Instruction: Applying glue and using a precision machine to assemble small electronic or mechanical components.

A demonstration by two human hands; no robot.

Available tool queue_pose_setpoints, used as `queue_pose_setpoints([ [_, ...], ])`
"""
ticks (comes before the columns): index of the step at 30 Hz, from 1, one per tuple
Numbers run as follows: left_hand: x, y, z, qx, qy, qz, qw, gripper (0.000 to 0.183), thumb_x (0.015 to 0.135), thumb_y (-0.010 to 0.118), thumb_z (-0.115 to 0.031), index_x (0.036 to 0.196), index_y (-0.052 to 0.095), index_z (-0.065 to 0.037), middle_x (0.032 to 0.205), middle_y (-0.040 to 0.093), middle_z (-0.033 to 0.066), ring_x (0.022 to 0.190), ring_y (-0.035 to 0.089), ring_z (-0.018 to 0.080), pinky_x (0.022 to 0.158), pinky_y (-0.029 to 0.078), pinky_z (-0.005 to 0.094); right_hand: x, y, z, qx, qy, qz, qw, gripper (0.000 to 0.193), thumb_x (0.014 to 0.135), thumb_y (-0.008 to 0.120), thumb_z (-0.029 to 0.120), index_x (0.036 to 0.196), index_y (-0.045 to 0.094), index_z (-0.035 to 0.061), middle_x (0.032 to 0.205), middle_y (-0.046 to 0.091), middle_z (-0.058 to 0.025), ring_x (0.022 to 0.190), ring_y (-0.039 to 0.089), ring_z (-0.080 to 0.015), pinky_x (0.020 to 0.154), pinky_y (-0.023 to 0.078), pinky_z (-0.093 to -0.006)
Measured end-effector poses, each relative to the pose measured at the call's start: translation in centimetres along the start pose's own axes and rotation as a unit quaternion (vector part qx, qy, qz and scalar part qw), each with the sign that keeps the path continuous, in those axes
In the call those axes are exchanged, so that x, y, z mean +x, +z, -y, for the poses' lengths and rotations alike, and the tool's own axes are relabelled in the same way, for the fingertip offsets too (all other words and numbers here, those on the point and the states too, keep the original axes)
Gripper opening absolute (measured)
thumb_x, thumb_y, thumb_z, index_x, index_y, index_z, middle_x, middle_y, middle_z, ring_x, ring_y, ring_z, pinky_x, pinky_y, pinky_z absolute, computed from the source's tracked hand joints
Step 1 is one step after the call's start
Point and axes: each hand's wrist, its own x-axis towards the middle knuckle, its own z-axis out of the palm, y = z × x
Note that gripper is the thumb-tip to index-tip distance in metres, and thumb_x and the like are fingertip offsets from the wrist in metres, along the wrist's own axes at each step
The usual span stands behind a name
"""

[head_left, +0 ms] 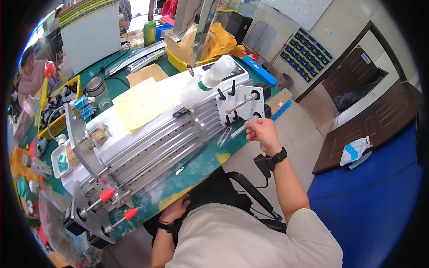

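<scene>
My right hand [263,134] is closed in a pinch at the near end of a light metal bar [239,131] with holes; whatever small thing the fingers hold is hidden. The bar stands out from the white end plate [241,106] of a long aluminium rail machine [156,143]. A second bar [240,104] of the same kind juts out above it. Tweezers [224,136] lie just left of the hand. My left hand [175,209] rests on the dark cloth of my lap by the table edge, fingers lying flat and holding nothing visible.
A white bottle [216,73] stands behind the machine, near yellow paper [138,105]. Red-tipped shafts [107,195] stick out at the machine's left end. A yellow basket [58,107] of black parts and a glass jar [98,91] stand farther left. Another person [33,76] sits far left.
</scene>
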Motion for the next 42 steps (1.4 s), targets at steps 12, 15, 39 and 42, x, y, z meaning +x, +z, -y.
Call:
queue_pose_setpoints([
  [12, -0.4, -0.4, 0.1, 0.05, 0.031, -0.031, 0.998, 0.039, 0.105, 0.07, -0.028, 0.137, 0.069, -0.004, 0.135, 0.074, 0.0179, 0.127, 0.07, 0.0361, 0.11, 0.053, 0.0436, -1.4, 5.4, -1.5, 0.246, 0.003, -0.088, 0.965, 0.022, 0.11, 0.064, 0.019, 0.091, 0.055, 0.0126, 0.081, 0.052, 0.0026, 0.071, 0.051, -0.011, 0.068, 0.045, -0.0318],
  [15, -0.5, -0.2, 0.3, 0.056, 0.043, -0.05, 0.996, 0.04, 0.105, 0.07, -0.028, 0.136, 0.069, -0.004, 0.134, 0.074, 0.0178, 0.128, 0.069, 0.0358, 0.11, 0.053, 0.0439, -3.6, 7.0, -2.5, 0.245, 0.009, -0.16, 0.956, 0.02, 0.111, 0.062, 0.021, 0.094, 0.055, 0.0127, 0.084, 0.053, 0.0016, 0.078, 0.054, -0.0129, 0.072, 0.047, -0.0328],
  [39, -7.9, -5.9, -15.7, -0.51, 0.155, -0.273, 0.801, 0.064, 0.101, 0.068, -0.008, 0.161, 0.048, 0.001, 0.153, 0.064, 0.018, 0.154, 0.048, 0.0305, 0.129, 0.033, 0.0436, -6.4, 9.1, -6.8, 0.484, 0.216, 0.312, 0.788, 0.018, 0.116, 0.056, 0.018, 0.103, 0.06, 0.0063, 0.082, 0.048, 0.0019, 0.064, 0.041, -0.0069, 0.056, 0.033, -0.024],
  [42, -6.8, -7.1, -16.2, -0.647, 0.244, -0.196, 0.695, 0.069, 0.103, 0.061, -0.019, 0.166, 0.04, 0.002, 0.153, 0.063, 0.0199, 0.161, 0.037, 0.0345, 0.137, 0.014, 0.0465, -9.8, 8.3, -6.9, 0.304, 0.092, 0.291, 0.902, 0.017, 0.116, 0.06, 0.024, 0.105, 0.06, 0.0106, 0.087, 0.057, 0.0032, 0.06, 0.042, -0.0035, 0.054, 0.033, -0.0233],
])
